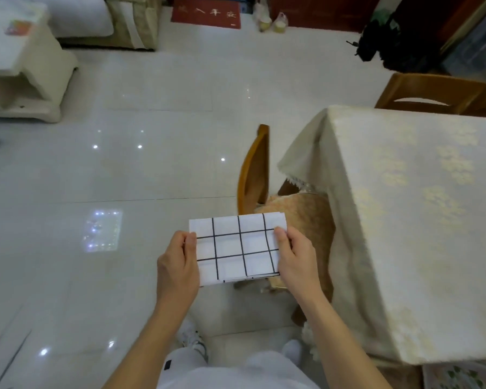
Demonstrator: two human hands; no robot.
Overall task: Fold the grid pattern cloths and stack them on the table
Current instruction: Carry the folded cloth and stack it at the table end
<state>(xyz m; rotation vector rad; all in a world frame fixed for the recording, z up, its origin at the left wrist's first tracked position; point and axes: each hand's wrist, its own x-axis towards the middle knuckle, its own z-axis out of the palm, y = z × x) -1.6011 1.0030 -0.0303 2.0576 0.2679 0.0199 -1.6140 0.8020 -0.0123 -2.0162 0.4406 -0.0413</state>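
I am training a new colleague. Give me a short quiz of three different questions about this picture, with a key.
1. True or false: the grid cloth lies flat on the table.
2. Which hands hold the cloth? A) left only B) right only C) both
3. Fill in: the chair with the cushion stands at the table's ___ side in the picture.

Key:
1. False: it is held in the air, folded small.
2. C: left hand and right hand pinch its side edges.
3. Left.

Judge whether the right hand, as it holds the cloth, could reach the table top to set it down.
Probably yes. The right hand grips the folded cloth beside the table, whose near top is bare; only the chair sits lower between them.
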